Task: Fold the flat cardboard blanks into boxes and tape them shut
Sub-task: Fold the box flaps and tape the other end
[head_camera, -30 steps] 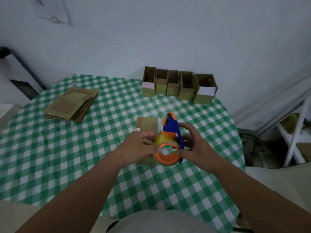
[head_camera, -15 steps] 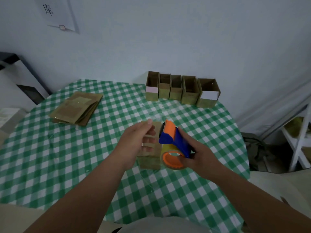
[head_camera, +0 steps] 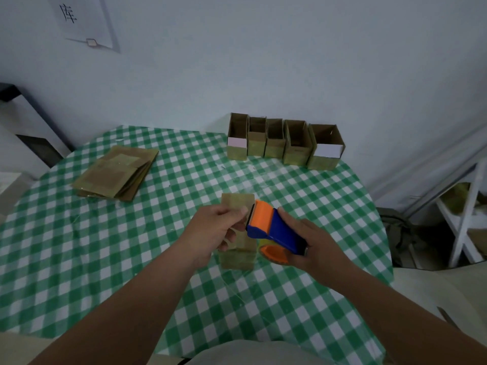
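**Drawing tape from the dispenser over a folded blank**

The right hand (head_camera: 313, 243) grips the blue-and-orange tape dispenser (head_camera: 274, 227), fingers curled around its body and roll, cutter edge pointing toward the left fingertips. The left hand (head_camera: 210, 233) has its fingers bent together, thumb against them, apparently pinching the free end of the clear tape just beside the cutter; the tape itself is too faint to confirm. The cardboard piece being worked (head_camera: 237, 248) lies on the checked table (head_camera: 79, 246) directly beneath both sets of fingers, partly covered by them. To do the step well, the tape should probably be pulled out level and taut, long enough to span the seam, then pressed down from one end so no wrinkle forms. Both forearms reach forward and converge over the piece, wrists slightly raised. Beyond the fingertips stands a row of open boxes (head_camera: 284, 143); well left of the left hand lies the stack of flat blanks (head_camera: 116, 175).
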